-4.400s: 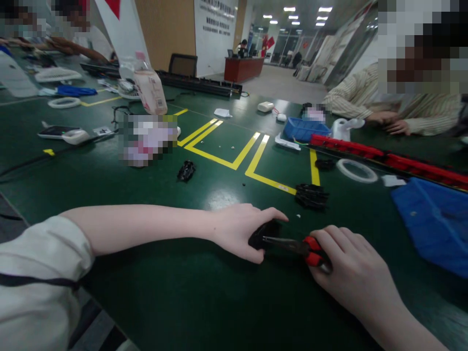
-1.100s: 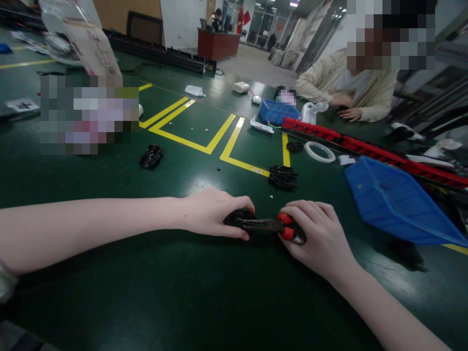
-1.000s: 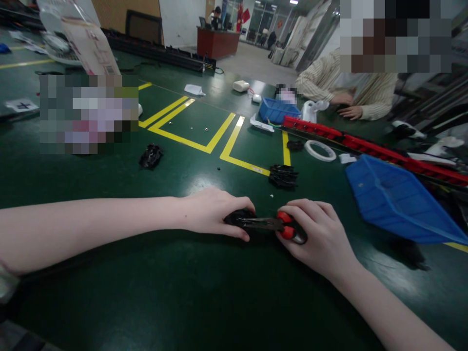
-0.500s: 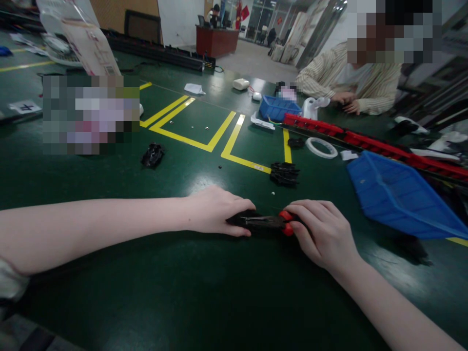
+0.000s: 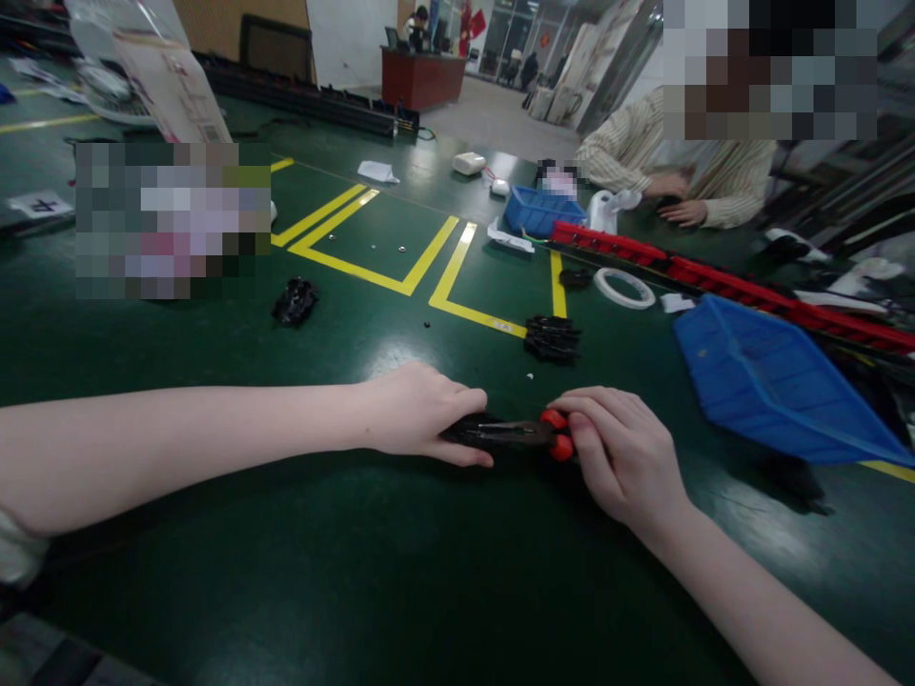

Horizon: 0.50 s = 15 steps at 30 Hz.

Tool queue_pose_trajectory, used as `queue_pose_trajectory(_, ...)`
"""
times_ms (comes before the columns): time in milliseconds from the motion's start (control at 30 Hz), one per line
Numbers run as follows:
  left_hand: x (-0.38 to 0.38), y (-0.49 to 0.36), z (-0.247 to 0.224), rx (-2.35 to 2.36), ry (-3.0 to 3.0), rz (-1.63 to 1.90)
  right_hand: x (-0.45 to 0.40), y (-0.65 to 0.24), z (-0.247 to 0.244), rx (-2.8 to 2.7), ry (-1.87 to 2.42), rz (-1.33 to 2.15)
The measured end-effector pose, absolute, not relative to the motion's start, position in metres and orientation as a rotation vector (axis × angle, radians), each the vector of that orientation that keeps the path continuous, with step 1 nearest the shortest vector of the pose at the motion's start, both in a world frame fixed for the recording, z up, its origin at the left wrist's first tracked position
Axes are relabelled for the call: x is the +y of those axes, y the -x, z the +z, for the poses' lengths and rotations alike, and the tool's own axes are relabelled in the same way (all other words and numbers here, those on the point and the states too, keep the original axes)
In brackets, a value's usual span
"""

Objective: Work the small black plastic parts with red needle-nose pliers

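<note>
Pliers [image 5: 533,434] in head view: right hand [image 5: 633,457] closed round the red handles, jaws meeting the black piece [image 5: 463,429]. Left hand [image 5: 411,412] pinches that piece over the green table [image 5: 386,562], probably bracing it against the tool. Black clump [image 5: 553,338] beyond, blue bin [image 5: 786,381] rightward; both apart from the hands.

Is a smooth dark green table [image 5: 372,562], with flat yellow tape strips [image 5: 349,271] upon it. Carries also a jagged black clump [image 5: 295,302], a layered black stack [image 5: 553,339] (just at the end of one strip), a flat white ring [image 5: 609,292] and a small blue plastic bin [image 5: 543,212].
</note>
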<state>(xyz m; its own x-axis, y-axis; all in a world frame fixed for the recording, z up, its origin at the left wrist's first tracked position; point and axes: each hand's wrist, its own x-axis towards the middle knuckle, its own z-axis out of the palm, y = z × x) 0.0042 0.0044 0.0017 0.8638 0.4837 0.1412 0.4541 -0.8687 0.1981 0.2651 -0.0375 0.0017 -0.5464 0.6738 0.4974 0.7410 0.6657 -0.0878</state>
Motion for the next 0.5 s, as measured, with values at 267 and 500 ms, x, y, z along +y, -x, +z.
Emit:
queue_pose_trajectory(267, 0.0049, -0.0035, 0.002, 0.722, -2.864, 0.271, -0.0384, -0.2612, 0.0044, -2.438, 1.098, -0.148)
queue_pose_trajectory(500, 0.0043, -0.004, 0.003, 0.736, -2.859, 0.246, -0.0391, -0.2624, 0.0046, -2.426, 1.104, -0.126)
